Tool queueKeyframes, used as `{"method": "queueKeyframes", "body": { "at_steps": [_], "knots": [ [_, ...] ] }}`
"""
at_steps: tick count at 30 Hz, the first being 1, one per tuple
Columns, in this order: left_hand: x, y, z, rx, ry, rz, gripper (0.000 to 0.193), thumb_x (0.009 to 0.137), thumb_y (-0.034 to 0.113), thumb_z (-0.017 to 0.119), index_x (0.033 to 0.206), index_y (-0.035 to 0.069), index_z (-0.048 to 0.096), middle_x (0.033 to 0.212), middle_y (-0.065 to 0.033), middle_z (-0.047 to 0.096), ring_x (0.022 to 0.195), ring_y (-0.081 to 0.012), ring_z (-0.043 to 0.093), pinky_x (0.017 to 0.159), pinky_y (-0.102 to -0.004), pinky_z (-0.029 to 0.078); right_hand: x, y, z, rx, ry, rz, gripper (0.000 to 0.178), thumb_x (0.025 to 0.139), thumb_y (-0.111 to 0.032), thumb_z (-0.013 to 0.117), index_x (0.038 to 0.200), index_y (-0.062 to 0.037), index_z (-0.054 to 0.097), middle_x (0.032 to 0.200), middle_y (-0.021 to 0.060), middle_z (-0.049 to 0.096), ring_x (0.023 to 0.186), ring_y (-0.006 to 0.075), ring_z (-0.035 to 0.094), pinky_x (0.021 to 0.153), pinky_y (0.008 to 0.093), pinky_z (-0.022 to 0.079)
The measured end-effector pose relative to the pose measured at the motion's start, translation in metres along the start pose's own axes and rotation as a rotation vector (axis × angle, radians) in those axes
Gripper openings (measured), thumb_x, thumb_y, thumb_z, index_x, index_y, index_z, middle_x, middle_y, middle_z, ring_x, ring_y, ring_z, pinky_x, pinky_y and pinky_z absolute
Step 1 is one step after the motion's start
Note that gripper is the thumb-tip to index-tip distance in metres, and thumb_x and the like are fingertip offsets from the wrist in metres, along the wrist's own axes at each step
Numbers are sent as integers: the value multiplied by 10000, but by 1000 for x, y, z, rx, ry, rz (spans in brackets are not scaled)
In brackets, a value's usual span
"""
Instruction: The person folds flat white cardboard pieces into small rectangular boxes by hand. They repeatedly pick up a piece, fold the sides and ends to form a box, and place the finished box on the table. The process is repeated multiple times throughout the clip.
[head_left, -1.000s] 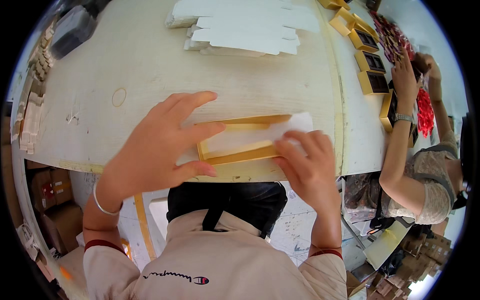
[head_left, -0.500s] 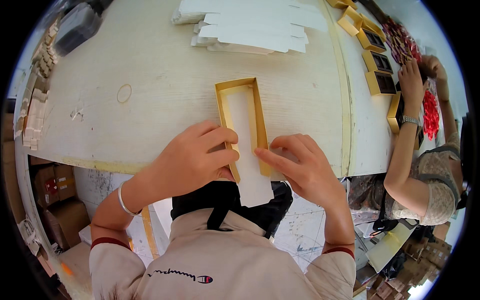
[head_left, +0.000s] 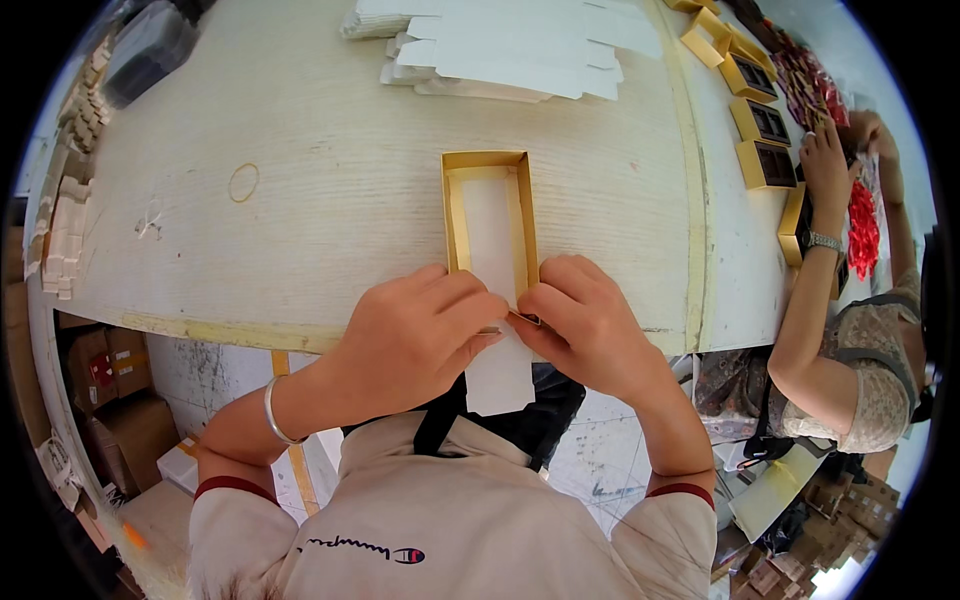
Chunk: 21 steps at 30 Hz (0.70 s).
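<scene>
A long gold cardboard box (head_left: 531, 225) with a white inside lies at the table's front edge, its far end and long sides standing up. At the near end a white flap stretches flat past the edge, over my lap. My left hand (head_left: 425, 325) pinches the near left corner with closed fingers. Opposite it, my right hand (head_left: 585, 320) is closed on the near right corner. Both sets of fingertips nearly meet across the box's near end, and small folded flap edges show between them. My fingers hide most of those corners.
Flat white box blanks (head_left: 510, 50) are stacked at the far middle. A rubber band (head_left: 244, 183) lies on the left. Dark plastic trays (head_left: 150, 55) stand far left, above folded cardboard pieces (head_left: 68, 235). On the right, a co-worker's arm (head_left: 825, 200) reaches among gold boxes (head_left: 765, 165) and red shreds (head_left: 862, 230).
Both hands have moved inward to the box's near end, and the near side ends are now folded in toward each other. The box sits straighter, its far end slightly to the right.
</scene>
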<state>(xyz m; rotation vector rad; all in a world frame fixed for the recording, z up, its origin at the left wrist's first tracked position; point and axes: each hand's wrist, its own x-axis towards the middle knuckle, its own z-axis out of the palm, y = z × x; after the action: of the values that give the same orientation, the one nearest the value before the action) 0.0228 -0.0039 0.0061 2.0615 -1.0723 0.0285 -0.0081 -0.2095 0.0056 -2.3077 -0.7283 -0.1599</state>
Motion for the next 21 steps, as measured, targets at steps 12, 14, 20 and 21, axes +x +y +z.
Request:
{"method": "queueKeyframes", "body": {
  "at_steps": [12,14,20,21],
  "knots": [
    [0,-9,4,-167,1,-40,102,742,-11,731,779,32,646,769,-67,604,607,-213,588,500,-291,450,-3,-24,-17,74,-128,250,362,749,-58,709,1098,-34,619,978,120,594,862,275,574,730,373,463],
    [1,-9,-3,-206,-38,-86,103,742,-23,724,786,25,644,767,-66,595,603,-209,583,498,-287,443,-17,-29,-20,-134,-73,69,498,710,-52,700,1197,-37,596,1115,152,589,931,273,584,763,362,466],
    [5,-9,-9,-248,-99,-88,110,738,-37,714,793,23,640,776,-74,579,597,-210,570,493,-294,434,-40,-26,11,-326,74,-92,457,642,-52,666,1096,-13,645,1287,192,544,963,271,593,748,345,476],
    [4,-9,-9,-246,-104,-87,109,741,-32,715,799,21,641,782,-75,578,598,-211,567,499,-295,436,-37,-23,12,-288,115,-117,420,653,-52,668,1070,-11,651,1263,188,556,939,267,596,728,346,480]
  ]
}}
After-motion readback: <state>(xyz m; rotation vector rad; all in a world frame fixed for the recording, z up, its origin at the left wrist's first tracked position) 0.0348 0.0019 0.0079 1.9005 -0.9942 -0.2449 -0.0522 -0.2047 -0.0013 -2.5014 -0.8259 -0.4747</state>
